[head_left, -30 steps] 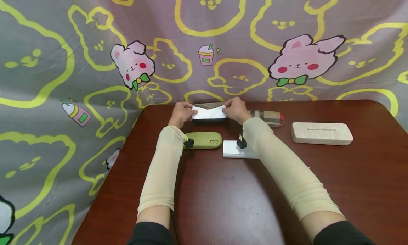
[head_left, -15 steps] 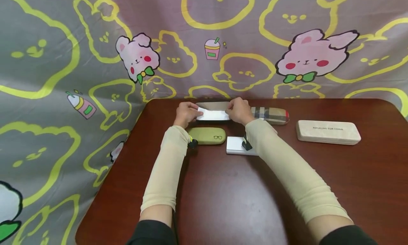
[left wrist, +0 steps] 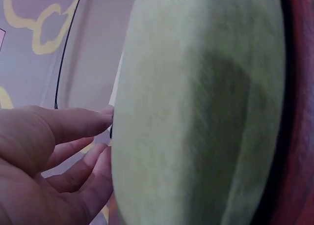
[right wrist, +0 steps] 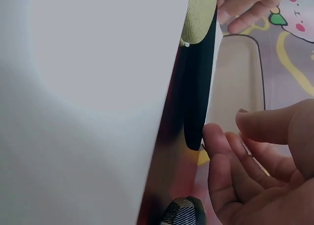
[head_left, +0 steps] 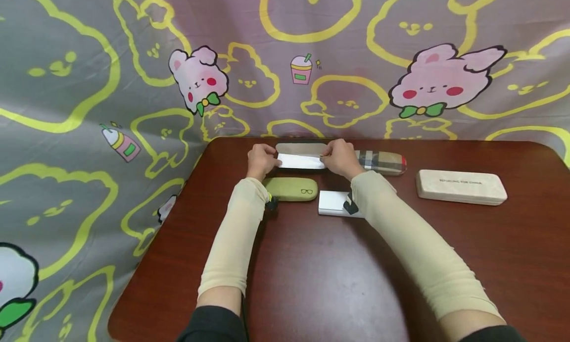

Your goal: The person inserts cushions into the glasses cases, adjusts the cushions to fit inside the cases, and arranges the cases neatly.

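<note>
A dark glasses case [head_left: 302,168] with a raised beige-lined lid [head_left: 300,148] lies at the table's back. Over its lower half a white cloth [head_left: 299,161] is spread almost flat. My left hand [head_left: 260,160] touches the cloth's left end, its thumb low and its fingers at the case's end; the green case in front partly hides this contact in the left wrist view. At the right end, my right hand [head_left: 340,157] has its fingertips against the cloth's edge. Its thumb stands apart from those fingers in the right wrist view, with a gap between.
In front lie a green glasses case [head_left: 291,189] and a white box [head_left: 331,203], partly under my right wrist. To the right are a plaid case [head_left: 383,162] and a cream case [head_left: 463,186]. A patterned curtain [head_left: 347,50] hangs behind the brown table [head_left: 329,272].
The white cloth, which sagged between my hands, has settled flat over the case's lower half. More of the beige lid shows. The head view has shifted slightly.
</note>
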A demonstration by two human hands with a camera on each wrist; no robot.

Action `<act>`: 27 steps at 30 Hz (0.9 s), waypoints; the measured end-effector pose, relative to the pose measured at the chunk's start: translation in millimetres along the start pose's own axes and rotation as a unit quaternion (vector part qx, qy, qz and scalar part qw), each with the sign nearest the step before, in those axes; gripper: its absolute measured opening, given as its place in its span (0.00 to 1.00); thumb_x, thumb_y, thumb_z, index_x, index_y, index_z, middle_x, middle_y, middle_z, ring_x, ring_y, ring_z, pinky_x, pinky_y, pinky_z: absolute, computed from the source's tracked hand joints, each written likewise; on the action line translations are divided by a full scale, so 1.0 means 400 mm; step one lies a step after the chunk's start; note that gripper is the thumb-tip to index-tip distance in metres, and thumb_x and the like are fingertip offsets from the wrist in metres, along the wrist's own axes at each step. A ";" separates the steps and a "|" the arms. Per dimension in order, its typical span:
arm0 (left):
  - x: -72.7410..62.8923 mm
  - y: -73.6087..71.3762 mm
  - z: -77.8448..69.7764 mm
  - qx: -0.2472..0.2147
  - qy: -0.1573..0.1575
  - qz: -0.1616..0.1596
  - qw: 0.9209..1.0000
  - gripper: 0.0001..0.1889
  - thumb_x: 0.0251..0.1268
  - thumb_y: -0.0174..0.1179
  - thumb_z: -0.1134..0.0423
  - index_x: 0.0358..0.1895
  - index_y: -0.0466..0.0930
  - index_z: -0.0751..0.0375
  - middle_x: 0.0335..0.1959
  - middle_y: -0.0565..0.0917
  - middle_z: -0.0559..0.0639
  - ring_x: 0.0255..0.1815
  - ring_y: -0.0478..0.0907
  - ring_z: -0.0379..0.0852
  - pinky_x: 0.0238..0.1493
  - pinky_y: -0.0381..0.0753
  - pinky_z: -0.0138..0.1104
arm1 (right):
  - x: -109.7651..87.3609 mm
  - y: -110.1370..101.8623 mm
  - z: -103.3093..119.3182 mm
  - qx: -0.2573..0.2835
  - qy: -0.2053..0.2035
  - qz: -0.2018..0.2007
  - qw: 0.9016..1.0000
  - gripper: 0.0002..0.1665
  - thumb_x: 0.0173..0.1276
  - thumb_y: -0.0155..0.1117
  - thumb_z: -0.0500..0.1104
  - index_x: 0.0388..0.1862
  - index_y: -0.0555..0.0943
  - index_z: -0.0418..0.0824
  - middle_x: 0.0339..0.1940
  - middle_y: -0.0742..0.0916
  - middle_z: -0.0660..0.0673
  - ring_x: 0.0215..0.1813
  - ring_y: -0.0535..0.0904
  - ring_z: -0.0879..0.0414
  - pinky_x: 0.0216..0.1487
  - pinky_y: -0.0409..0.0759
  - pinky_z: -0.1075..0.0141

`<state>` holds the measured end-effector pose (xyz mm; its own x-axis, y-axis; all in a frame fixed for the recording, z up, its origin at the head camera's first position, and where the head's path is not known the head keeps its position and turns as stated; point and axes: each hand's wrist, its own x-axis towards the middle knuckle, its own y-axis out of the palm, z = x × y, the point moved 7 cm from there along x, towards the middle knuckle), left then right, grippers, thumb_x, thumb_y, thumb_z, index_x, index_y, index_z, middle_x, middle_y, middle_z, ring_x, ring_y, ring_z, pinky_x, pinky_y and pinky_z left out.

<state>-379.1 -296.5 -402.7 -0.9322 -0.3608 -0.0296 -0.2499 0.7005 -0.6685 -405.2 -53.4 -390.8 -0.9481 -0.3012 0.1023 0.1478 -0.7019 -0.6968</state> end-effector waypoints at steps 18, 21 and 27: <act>-0.005 0.040 -0.004 0.057 0.091 0.112 0.988 0.55 0.44 0.79 0.75 0.77 0.61 0.47 0.45 0.83 0.59 0.49 0.80 0.54 0.52 0.79 0.47 | -0.010 0.018 0.004 -0.002 -0.018 0.071 0.997 0.56 0.52 0.81 0.33 0.77 0.61 0.37 0.47 0.82 0.36 0.49 0.77 0.42 0.52 0.76 0.49; -0.002 0.042 -0.008 0.071 0.099 0.116 0.986 0.54 0.45 0.80 0.73 0.78 0.60 0.45 0.46 0.82 0.59 0.49 0.79 0.53 0.52 0.78 0.47 | -0.010 0.015 0.011 -0.023 -0.015 0.064 0.998 0.57 0.51 0.82 0.33 0.77 0.62 0.38 0.61 0.75 0.30 0.62 0.71 0.35 0.59 0.73 0.44; -0.001 0.029 -0.013 0.073 0.095 0.114 0.986 0.51 0.46 0.80 0.71 0.76 0.62 0.50 0.45 0.83 0.59 0.48 0.80 0.54 0.53 0.78 0.48 | -0.004 0.030 0.013 -0.029 0.010 0.067 0.997 0.59 0.51 0.82 0.34 0.77 0.58 0.43 0.69 0.67 0.29 0.65 0.68 0.30 0.60 0.72 0.41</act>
<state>-383.0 -285.0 -406.5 -0.9954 -0.0730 -0.0617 -0.0004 0.6490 -0.7608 -400.3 -64.6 -395.4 -0.9262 -0.3769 -0.0085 0.2578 -0.6167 -0.7438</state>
